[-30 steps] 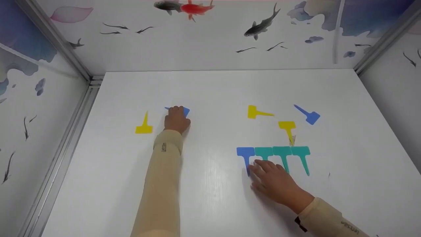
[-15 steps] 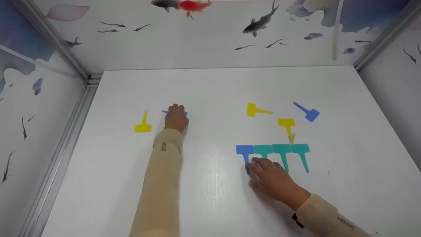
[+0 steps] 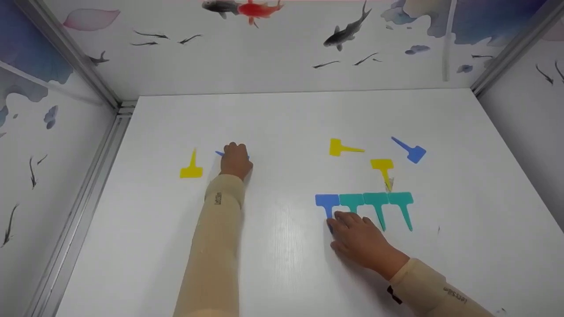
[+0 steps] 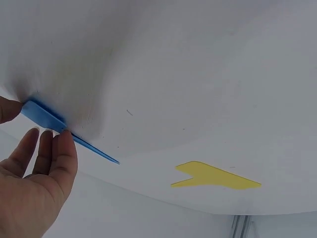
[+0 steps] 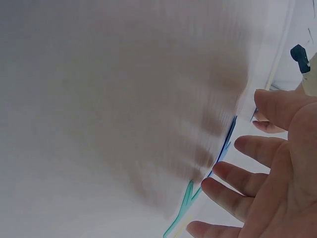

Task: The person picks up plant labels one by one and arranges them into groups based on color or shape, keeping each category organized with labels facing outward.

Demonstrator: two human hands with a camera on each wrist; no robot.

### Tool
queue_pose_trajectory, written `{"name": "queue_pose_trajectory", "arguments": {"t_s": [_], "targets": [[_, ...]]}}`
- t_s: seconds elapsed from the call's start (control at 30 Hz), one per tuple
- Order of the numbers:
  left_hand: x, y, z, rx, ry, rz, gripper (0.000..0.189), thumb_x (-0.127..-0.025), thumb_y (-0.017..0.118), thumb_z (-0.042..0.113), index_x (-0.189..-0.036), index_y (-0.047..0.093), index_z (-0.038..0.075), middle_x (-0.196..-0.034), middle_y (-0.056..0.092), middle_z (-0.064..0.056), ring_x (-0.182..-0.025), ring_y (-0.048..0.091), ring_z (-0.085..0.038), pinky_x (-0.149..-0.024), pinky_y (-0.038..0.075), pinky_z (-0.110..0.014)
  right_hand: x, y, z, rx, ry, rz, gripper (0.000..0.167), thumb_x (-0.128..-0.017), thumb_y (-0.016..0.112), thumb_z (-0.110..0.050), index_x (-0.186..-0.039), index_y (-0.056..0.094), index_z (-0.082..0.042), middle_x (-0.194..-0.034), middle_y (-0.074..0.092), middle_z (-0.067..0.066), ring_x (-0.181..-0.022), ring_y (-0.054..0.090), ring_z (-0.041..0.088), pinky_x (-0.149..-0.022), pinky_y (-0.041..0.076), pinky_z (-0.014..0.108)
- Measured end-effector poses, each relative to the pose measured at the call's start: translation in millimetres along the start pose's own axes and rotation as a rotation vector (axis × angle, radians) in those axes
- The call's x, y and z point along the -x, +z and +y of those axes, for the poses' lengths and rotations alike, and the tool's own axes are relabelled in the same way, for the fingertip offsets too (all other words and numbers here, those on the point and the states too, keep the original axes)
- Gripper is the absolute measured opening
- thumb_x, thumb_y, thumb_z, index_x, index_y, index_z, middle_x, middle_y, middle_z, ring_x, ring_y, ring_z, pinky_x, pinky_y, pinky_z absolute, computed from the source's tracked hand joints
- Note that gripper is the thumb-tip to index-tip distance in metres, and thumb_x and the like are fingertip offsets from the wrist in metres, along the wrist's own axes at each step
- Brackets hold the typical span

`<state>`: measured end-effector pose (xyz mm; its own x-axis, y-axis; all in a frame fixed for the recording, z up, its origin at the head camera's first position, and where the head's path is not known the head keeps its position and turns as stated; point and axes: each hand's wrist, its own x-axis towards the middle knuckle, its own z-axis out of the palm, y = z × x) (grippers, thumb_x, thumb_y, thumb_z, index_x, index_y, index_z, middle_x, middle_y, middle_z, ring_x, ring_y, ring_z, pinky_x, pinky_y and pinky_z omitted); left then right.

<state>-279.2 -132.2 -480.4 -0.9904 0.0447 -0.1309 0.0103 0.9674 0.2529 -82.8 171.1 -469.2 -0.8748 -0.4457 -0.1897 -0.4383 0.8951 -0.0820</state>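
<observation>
My left hand (image 3: 236, 162) is at the table's left half, over a blue T-shaped plant label. In the left wrist view that blue plant label (image 4: 44, 116) is pinched between the thumb and the fingertips, its pointed stem sticking out; from the head view the hand covers most of it. To its left lies a yellow plant label (image 3: 191, 171). My right hand (image 3: 363, 240) has its fingers spread over the lower stems of a row made of a blue label (image 3: 327, 200) and three teal labels (image 3: 400, 199), set edge to edge.
Behind the row lie two yellow labels, one sideways (image 3: 336, 147) and one upright (image 3: 382, 164), plus a slanted blue label (image 3: 415, 153). White panels with painted fish (image 3: 348, 31) wall the white table (image 3: 282, 119) at the back and sides.
The blue label at my left hand has shifted slightly towards me and turned, and its broad end is now mostly hidden under the fingers. The right hand stays over the row.
</observation>
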Motion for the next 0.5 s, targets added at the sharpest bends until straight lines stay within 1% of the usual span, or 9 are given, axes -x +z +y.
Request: {"name": "queue_pose_trajectory", "arguments": {"t_s": [0.2, 0.3, 0.43, 0.5], "targets": [[4.7, -2.6, 2.3, -0.049, -0.008, 0.014, 0.031, -0.091, 0.058, 0.01, -0.117, 0.058, -0.006, -0.116, 0.057, -0.024, -0.114, 0.052, -0.037, -0.1, 0.042, -0.043, -1.3, 1.7, -0.6, 0.02, 0.003, -0.007, 0.059, -0.09, 0.065, -0.039, -0.141, 0.049, -0.013, -0.142, 0.049, 0.011, -0.131, 0.044, 0.033, -0.1, 0.041, 0.058], [7.0, -3.7, 2.2, -0.027, -0.013, 0.025, 0.03, -0.091, 0.057, 0.008, -0.117, 0.058, -0.007, -0.116, 0.055, -0.024, -0.114, 0.051, -0.036, -0.1, 0.043, -0.042, -1.7, 2.8, -0.3, 0.039, -0.007, -0.001, 0.059, -0.089, 0.066, -0.038, -0.14, 0.051, -0.011, -0.141, 0.05, 0.012, -0.13, 0.044, 0.033, -0.099, 0.042, 0.058], [9.0, -5.2, 2.3, 0.03, -0.019, 0.03, 0.026, -0.092, 0.053, 0.004, -0.115, 0.059, -0.007, -0.115, 0.054, -0.023, -0.112, 0.05, -0.035, -0.098, 0.045, -0.041, -2.0, 3.5, -0.2, 0.077, -0.025, 0.013, 0.058, -0.089, 0.067, -0.038, -0.138, 0.053, -0.01, -0.14, 0.051, 0.012, -0.129, 0.046, 0.032, -0.096, 0.044, 0.058], [9.1, -5.7, 2.4, 0.029, -0.022, 0.026, 0.026, -0.092, 0.053, 0.004, -0.115, 0.059, -0.007, -0.115, 0.054, -0.023, -0.112, 0.05, -0.035, -0.098, 0.045, -0.041, -2.2, 3.6, -0.3, 0.085, -0.03, 0.014, 0.058, -0.089, 0.066, -0.038, -0.138, 0.052, -0.009, -0.14, 0.051, 0.012, -0.129, 0.046, 0.033, -0.096, 0.044, 0.058]]}}
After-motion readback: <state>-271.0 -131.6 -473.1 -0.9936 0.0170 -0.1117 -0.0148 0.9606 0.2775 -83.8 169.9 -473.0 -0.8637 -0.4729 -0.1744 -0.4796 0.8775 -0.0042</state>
